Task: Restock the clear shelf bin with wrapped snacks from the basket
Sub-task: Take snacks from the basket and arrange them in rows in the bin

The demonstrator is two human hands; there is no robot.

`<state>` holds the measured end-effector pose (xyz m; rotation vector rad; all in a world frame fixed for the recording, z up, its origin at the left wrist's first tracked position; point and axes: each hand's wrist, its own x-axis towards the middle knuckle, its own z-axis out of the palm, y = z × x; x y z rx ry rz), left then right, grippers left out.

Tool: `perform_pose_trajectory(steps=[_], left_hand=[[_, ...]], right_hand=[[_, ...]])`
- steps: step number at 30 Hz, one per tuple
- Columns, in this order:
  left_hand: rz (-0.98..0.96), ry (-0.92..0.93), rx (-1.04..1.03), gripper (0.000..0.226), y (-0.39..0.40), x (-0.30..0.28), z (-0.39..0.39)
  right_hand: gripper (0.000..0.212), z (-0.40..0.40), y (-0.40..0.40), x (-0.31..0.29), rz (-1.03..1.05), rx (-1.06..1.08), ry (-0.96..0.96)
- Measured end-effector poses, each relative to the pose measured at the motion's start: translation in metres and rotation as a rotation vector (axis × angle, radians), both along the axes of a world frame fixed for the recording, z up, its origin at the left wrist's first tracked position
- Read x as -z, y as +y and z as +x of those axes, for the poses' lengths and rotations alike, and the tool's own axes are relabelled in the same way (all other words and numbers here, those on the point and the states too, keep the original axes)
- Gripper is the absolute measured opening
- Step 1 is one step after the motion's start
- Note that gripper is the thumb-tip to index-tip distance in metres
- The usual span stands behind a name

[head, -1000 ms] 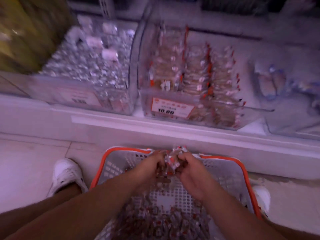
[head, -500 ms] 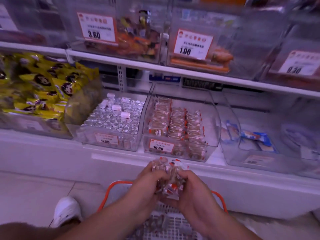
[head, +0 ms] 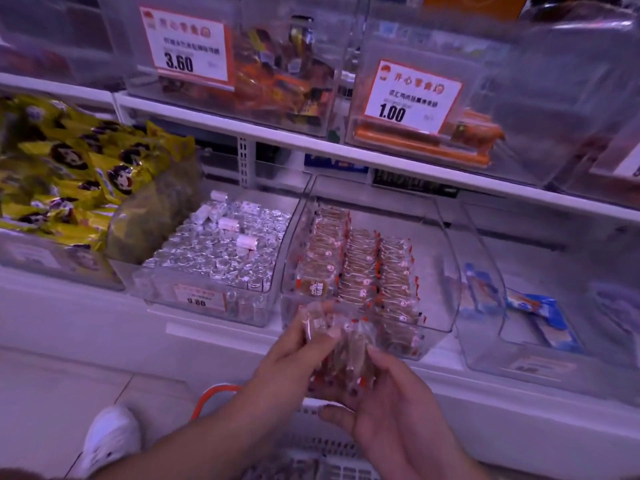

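Lifting clear of the basket (head: pixel 214 393), the stack of wrapped snacks (head: pixel 341 355) has risen since a second ago and now sits at the front lip of the clear bin (head: pixel 446 271). Left hand (head: pixel 291 355) pinches its upper edge; right hand (head: pixel 384 393) cups it below, fingers curled. Loading into the bin's empty right side looks next.

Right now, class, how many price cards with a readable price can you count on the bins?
3: the 3.60 card upper left, the 1.00 card upper right, the 8.60 card on the foil-sweets bin. Others may be hidden behind the hands.
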<state>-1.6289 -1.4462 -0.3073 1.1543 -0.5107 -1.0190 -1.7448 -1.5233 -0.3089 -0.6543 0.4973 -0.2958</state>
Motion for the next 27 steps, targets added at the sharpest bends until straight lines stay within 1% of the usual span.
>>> perform_pose_trajectory(steps=[2, 5, 8, 9, 10, 11, 12, 15, 16, 17, 20, 22, 24, 26, 27], left_hand=[[-0.014, 0.031, 0.025, 0.036, -0.001, 0.004, 0.005], [0.002, -0.175, -0.051, 0.032, -0.004, 0.011, 0.011], [0.010, -0.358, -0.109, 0.052, -0.006, 0.013, 0.012], [0.025, -0.388, -0.119, 0.052, -0.007, 0.014, 0.014], [0.026, -0.391, -0.128, 0.047, -0.008, 0.013, 0.016], [0.019, -0.379, -0.142, 0.043, -0.008, 0.010, 0.022], [0.011, -0.371, -0.175, 0.042, -0.007, 0.007, 0.030], [-0.010, -0.287, -0.303, 0.043, -0.005, -0.006, 0.065], [-0.001, -0.243, -0.338, 0.045, -0.003, -0.011, 0.076], [0.012, -0.197, -0.363, 0.046, -0.002, -0.015, 0.085], [0.029, -0.054, -0.370, 0.039, 0.002, -0.021, 0.101], [0.016, 0.035, -0.362, 0.034, 0.004, -0.024, 0.105], [0.000, 0.092, -0.362, 0.032, 0.005, -0.025, 0.110], [-0.026, 0.129, -0.351, 0.031, 0.006, -0.027, 0.113], [-0.033, 0.133, -0.345, 0.031, 0.006, -0.028, 0.114]], right_hand=[[0.044, -0.001, -0.006, -0.001, 0.031, 0.000, -0.021], [0.045, -0.001, -0.009, -0.001, 0.033, 0.003, -0.032], [0.037, 0.000, -0.007, 0.002, -0.115, 0.057, 0.065], [0.035, 0.000, -0.007, 0.003, -0.177, 0.092, 0.106], [0.034, 0.000, -0.009, 0.001, -0.247, 0.124, 0.134], [0.035, 0.001, -0.013, -0.005, -0.340, 0.152, 0.154], [0.033, 0.002, -0.020, -0.013, -0.492, 0.168, 0.183], [0.016, 0.023, -0.055, -0.045, -1.235, 0.134, 0.348], [0.014, 0.036, -0.068, -0.054, -1.398, 0.100, 0.394], [0.018, 0.050, -0.079, -0.061, -1.508, 0.041, 0.428], [0.016, 0.094, -0.098, -0.061, -1.633, -0.263, 0.510], [0.021, 0.112, -0.103, -0.046, -1.762, -0.421, 0.559], [0.029, 0.122, -0.104, -0.037, -1.842, -0.494, 0.648], [0.042, 0.124, -0.106, -0.034, -1.806, -0.506, 0.684], [0.044, 0.123, -0.108, -0.033, -1.798, -0.508, 0.671]])
